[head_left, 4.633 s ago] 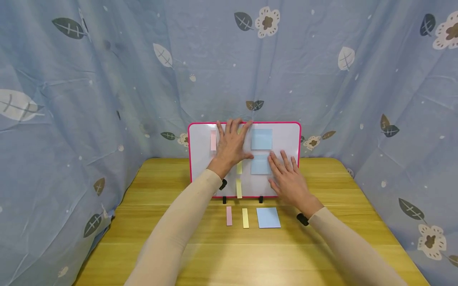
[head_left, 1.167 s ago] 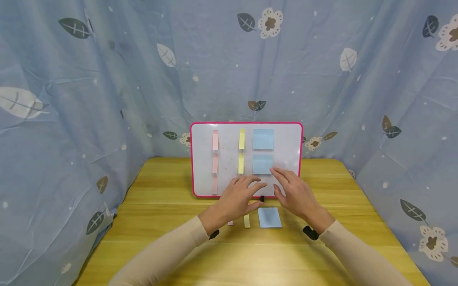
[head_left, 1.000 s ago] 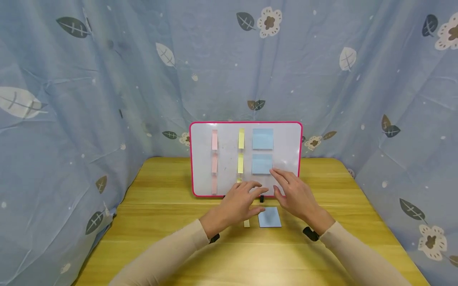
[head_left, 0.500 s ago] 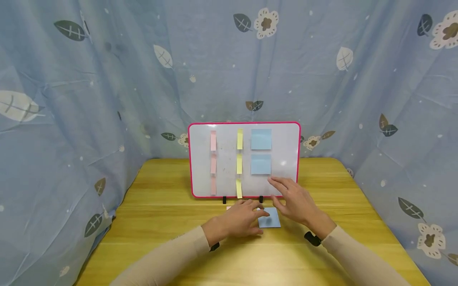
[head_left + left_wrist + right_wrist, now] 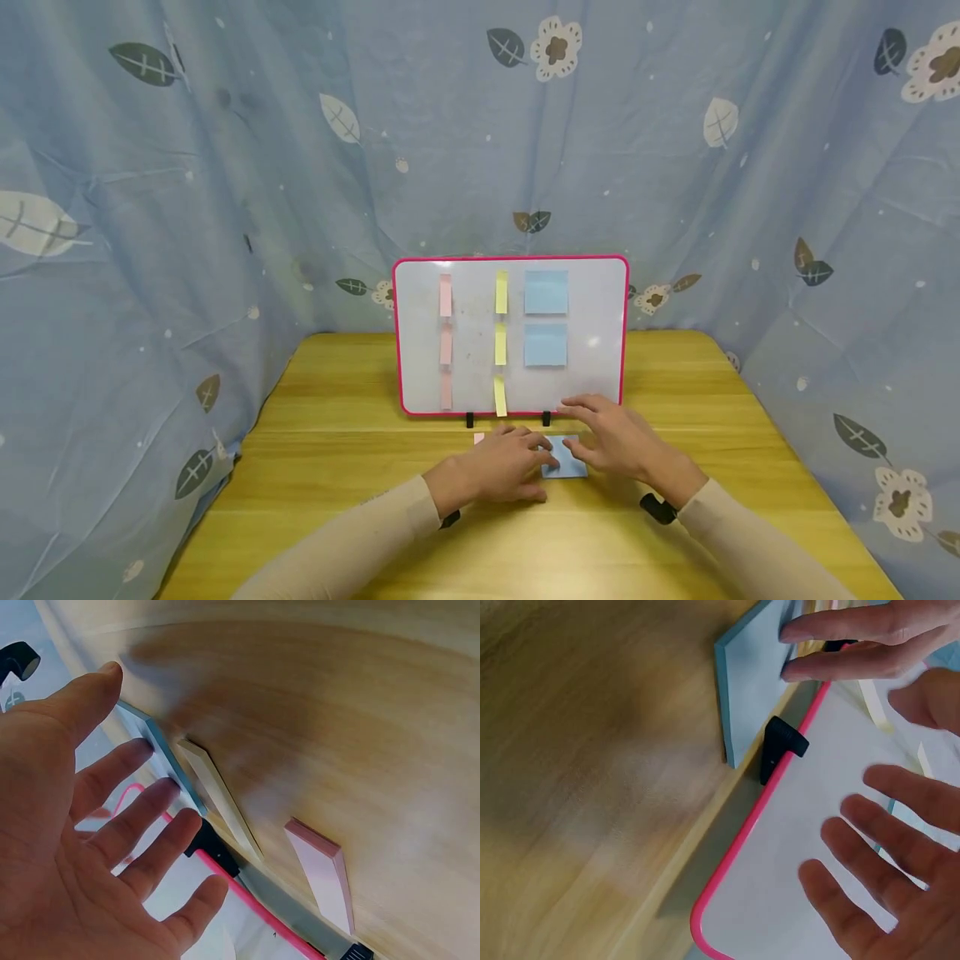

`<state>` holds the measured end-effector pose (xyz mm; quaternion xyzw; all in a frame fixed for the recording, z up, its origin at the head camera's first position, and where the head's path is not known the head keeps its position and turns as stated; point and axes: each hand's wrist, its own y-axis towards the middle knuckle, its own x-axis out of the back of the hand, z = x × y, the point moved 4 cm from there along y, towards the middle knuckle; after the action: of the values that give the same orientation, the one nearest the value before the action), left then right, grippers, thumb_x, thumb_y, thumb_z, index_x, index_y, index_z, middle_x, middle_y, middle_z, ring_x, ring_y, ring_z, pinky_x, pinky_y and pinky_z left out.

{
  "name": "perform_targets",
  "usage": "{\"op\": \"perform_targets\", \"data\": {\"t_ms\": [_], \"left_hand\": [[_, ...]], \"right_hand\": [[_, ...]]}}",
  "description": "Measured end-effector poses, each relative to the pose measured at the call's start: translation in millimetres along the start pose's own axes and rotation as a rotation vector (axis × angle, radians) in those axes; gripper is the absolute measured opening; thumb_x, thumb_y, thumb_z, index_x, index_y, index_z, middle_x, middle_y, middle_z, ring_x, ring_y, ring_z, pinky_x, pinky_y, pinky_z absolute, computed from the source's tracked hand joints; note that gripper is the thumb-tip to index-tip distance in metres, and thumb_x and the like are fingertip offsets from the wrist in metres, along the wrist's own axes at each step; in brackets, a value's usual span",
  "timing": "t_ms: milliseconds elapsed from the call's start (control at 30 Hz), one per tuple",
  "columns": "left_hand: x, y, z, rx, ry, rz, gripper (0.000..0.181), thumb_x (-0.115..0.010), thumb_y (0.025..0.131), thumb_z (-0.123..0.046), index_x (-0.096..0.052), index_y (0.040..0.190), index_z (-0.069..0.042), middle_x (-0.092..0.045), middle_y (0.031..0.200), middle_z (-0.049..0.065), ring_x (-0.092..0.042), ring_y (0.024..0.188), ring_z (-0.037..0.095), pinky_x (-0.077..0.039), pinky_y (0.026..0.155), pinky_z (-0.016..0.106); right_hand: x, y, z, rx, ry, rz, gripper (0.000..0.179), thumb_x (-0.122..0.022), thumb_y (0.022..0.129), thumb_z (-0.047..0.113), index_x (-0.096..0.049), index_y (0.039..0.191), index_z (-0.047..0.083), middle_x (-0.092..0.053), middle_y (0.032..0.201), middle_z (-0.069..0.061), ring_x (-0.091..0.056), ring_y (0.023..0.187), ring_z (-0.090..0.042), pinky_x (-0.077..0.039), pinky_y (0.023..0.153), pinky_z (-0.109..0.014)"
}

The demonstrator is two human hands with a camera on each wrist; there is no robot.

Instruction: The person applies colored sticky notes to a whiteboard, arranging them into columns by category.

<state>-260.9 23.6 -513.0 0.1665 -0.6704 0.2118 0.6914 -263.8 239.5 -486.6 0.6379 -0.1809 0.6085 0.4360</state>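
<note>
My left hand (image 5: 498, 468) is over the row of sticky note pads on the table, with two fingertips touching the blue sticky note pad (image 5: 572, 469). In the left wrist view its fingers are spread and slightly bent, gripping nothing. My right hand (image 5: 626, 446) hovers at the blue pad's right side, thumb above it and fingers loosely extended near the whiteboard's lower edge. The whiteboard (image 5: 596, 300) carries pink strips (image 5: 446, 344), yellow strips (image 5: 500, 344) and two blue notes (image 5: 546, 344). A yellow strip pad (image 5: 219, 796) and a pink strip pad (image 5: 321, 876) lie beside the blue one.
Black feet (image 5: 546, 418) hold the pink-framed whiteboard upright on the wooden table (image 5: 337, 467). A blue patterned curtain (image 5: 420, 125) surrounds the table on the back and both sides.
My left hand has come down from the whiteboard to the blue pad. The right hand has left the lower blue note and lowered toward the pad. The strips and notes stay on the board.
</note>
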Motion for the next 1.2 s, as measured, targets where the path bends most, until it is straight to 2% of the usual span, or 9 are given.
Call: {"op": "perform_targets", "data": {"t_ms": [133,400,700,967,1200], "left_hand": [[0.5,-1.5,-1.7,0.004,0.008,0.007,0.056,-0.069,0.112,-0.068,-0.070,0.159,-0.036,-0.066,0.167,-0.006,-0.067,0.152,0.019,-0.056,0.127,0.051],[-2.1,-7.0,-4.8,0.010,-0.009,0.024,0.060,-0.069,0.112,-0.069,-0.068,0.162,-0.035,-0.063,0.170,-0.003,-0.064,0.156,0.022,-0.054,0.129,0.050],[1.1,-7.1,3.8,0.020,-0.025,-0.021,0.050,-0.071,0.112,-0.066,-0.075,0.152,-0.036,-0.067,0.164,-0.004,-0.065,0.152,0.021,-0.056,0.125,0.049],[-1.9,-8.0,5.2,0.023,-0.058,0.008,0.051,-0.070,0.113,-0.065,-0.073,0.155,-0.036,-0.067,0.164,-0.004,-0.064,0.153,0.021,-0.054,0.129,0.051],[0.9,-8.1,7.3,0.018,-0.086,0.018,0.051,-0.071,0.113,-0.062,-0.072,0.157,-0.035,-0.066,0.166,-0.003,-0.064,0.153,0.022,-0.054,0.130,0.051]], "right_hand": [[-9,-2.2,2,-0.014,0.031,0.110,0.051,-0.090,0.103,0.036,-0.080,0.148,0.013,-0.075,0.155,-0.010,-0.075,0.139,-0.033,-0.071,0.098,-0.053],[-28,-8.8,8,-0.027,0.109,0.259,0.050,-0.089,0.104,0.038,-0.080,0.145,0.011,-0.071,0.158,-0.014,-0.073,0.140,-0.037,-0.067,0.108,-0.059],[-31,-6.0,8,-0.012,0.079,0.260,0.049,-0.091,0.103,0.042,-0.082,0.139,0.010,-0.075,0.151,-0.010,-0.074,0.135,-0.033,-0.068,0.107,-0.055],[-32,-3.4,13,-0.004,0.090,0.267,0.051,-0.093,0.101,0.045,-0.083,0.138,0.012,-0.077,0.144,-0.007,-0.074,0.131,-0.031,-0.068,0.105,-0.054],[-29,-1.7,14,0.010,0.083,0.237,0.050,-0.095,0.100,0.044,-0.083,0.135,0.011,-0.078,0.139,-0.007,-0.075,0.127,-0.031,-0.069,0.102,-0.052]]}}
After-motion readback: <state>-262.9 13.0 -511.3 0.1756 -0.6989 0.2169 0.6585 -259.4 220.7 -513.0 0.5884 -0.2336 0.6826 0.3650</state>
